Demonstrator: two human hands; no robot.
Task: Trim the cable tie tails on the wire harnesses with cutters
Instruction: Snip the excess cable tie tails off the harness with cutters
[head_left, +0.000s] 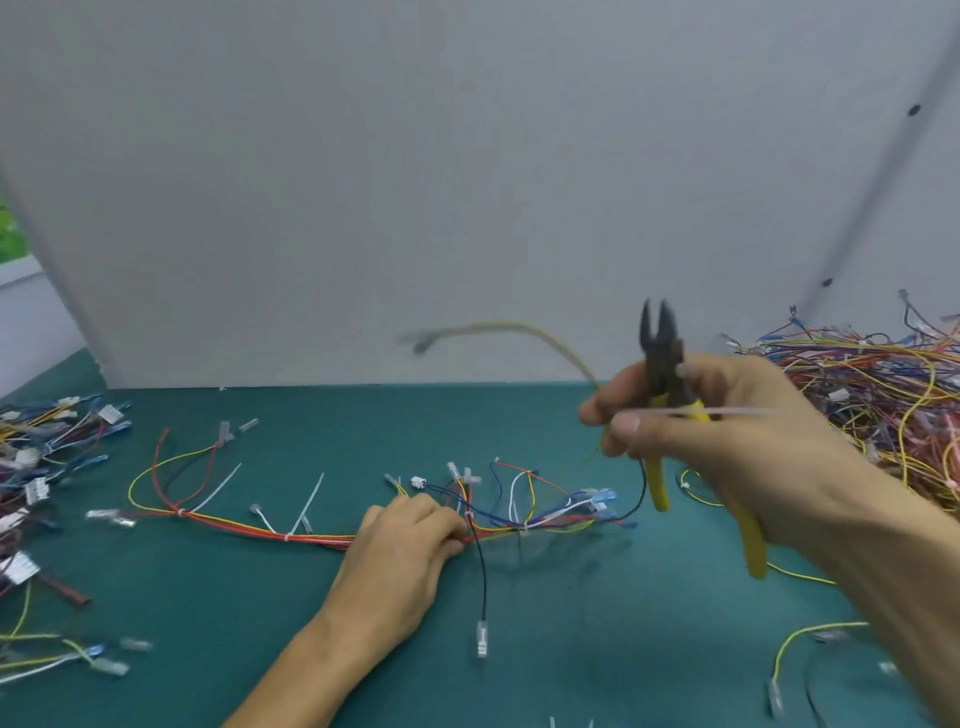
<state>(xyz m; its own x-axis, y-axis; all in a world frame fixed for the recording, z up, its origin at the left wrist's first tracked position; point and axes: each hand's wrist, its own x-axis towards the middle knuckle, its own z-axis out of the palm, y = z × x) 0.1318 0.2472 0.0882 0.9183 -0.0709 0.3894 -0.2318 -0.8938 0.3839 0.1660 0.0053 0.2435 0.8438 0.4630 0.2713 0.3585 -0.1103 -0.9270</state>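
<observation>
"Two hands over a green mat (623, 649), seen from the head camera. What has the right hand (727, 441) got?"

"Yellow-handled cutters (661, 358), with the fingers wrapped round the handles. They are raised above the mat right of centre, blades pointing up and a little apart. The same hand pinches a white cable tie (743, 412) lying crosswise over the handles. A blurred yellow wire (519, 327) arcs away from it to the left."

"And the left hand (400, 551)?"

"Down on the mat near the middle. Its fingers are curled onto a wire harness (332, 541), holding the red, yellow and blue bundle against the surface."

"Where do the tie tails sit?"

"Two white tails (310, 499) stick up from the harness to the left of that hand. Whether the ties further right are trimmed cannot be told."

"Anything else in shot?"

"A big tangle of harnesses (883, 395) is heaped at far right, and a smaller pile (31, 467) sits at the left edge. Loose wires lie along the near edge, and a pale panel (467, 156) stands behind."
</observation>
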